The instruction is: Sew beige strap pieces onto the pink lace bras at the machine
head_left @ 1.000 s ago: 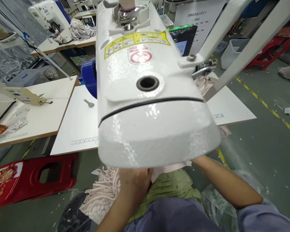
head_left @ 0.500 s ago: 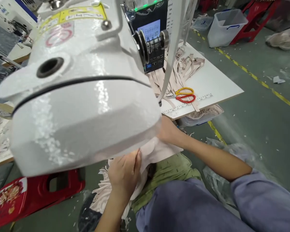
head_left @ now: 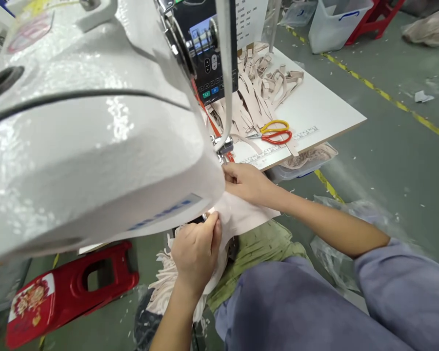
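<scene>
A pale pink piece of fabric [head_left: 245, 214] stretches between my two hands, below the head of a white sewing machine [head_left: 106, 161]. My left hand [head_left: 197, 248] is closed on the fabric's left part, thumb on top. My right hand [head_left: 247, 183] pinches its far edge close to the machine's front end, the fingertips partly hidden behind the head. The needle and presser foot are out of sight under the machine. From the near side the fabric hangs toward my lap, where a green cloth [head_left: 263, 253] lies.
Scissors with yellow and red handles [head_left: 276, 132] lie on the white table [head_left: 325, 109] beside a printed ruler and many beige strips [head_left: 256, 92]. A control panel [head_left: 208, 63] stands behind the machine. A red stool [head_left: 73, 287] is at lower left. Cut strips [head_left: 164, 287] hang below my left hand.
The view has shifted, so the machine head sits farther left and more of the table shows. My right hand's fingers now show beside the machine head. Both hands keep hold of the fabric.
</scene>
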`<state>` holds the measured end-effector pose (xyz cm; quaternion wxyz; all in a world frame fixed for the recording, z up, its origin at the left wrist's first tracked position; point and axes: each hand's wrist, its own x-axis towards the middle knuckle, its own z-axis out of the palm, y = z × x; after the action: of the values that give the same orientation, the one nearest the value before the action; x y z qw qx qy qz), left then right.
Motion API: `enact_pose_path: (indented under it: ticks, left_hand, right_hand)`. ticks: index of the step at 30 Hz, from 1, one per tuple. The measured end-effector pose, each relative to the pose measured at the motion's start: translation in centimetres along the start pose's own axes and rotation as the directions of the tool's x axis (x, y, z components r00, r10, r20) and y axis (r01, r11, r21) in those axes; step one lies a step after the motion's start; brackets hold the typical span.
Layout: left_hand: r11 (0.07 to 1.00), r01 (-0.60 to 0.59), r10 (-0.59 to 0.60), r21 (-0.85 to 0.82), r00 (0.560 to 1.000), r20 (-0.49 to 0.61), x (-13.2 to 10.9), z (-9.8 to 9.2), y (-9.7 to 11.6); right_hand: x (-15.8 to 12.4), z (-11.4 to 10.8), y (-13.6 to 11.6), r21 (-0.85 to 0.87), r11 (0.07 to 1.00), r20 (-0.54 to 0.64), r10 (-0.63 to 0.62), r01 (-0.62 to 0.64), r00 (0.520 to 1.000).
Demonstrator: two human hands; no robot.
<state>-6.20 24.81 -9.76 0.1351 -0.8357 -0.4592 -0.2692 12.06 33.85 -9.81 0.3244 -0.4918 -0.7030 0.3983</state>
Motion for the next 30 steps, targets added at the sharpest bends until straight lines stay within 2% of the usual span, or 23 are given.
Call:
enact_pose_path:
  ticks: [13,17,21,23,27,29,30]
  left_hand:
    - [0.999,-0.028,0.028,-0.016,1.000,-0.002,0.1,0.1,0.1]
    - [0.998,0.048,-0.047,-0.046,0.999,0.028,-0.3,0.1,0.0]
    - [0.972,0.179,-0.167,-0.151,0.982,0.086,-1.2,0.3,-0.2]
    - [0.942,0.242,-0.219,-0.232,0.968,0.119,-1.8,0.3,-0.3]
    - [0.885,0.308,-0.246,-0.348,0.946,0.212,-2.7,-0.7,-0.3]
    - [0.894,0.301,-0.242,-0.332,0.948,0.208,-2.8,-1.4,0.2]
    - [0.906,0.282,-0.235,-0.314,0.955,0.179,-2.8,-1.7,0.6]
  right_hand:
    - [0.0,-0.6,0.4,-0.017,0.999,-0.019,-0.032,0.031,0.999]
    - [-0.1,-0.7,0.3,0.009,0.999,-0.027,-0.046,0.046,0.999]
    - [-1.1,-0.1,0.4,0.186,0.983,-0.044,0.007,0.001,0.999]
    - [-2.0,0.4,0.8,0.366,0.925,0.038,0.090,-0.097,0.995]
    - [-4.4,1.4,1.4,0.665,0.666,0.265,0.211,-0.337,0.941]
    - [-5.9,1.8,1.3,0.707,0.623,0.260,0.210,-0.334,0.942]
    - [-6.7,2.0,1.2,0.703,0.646,0.231,0.190,-0.298,0.954]
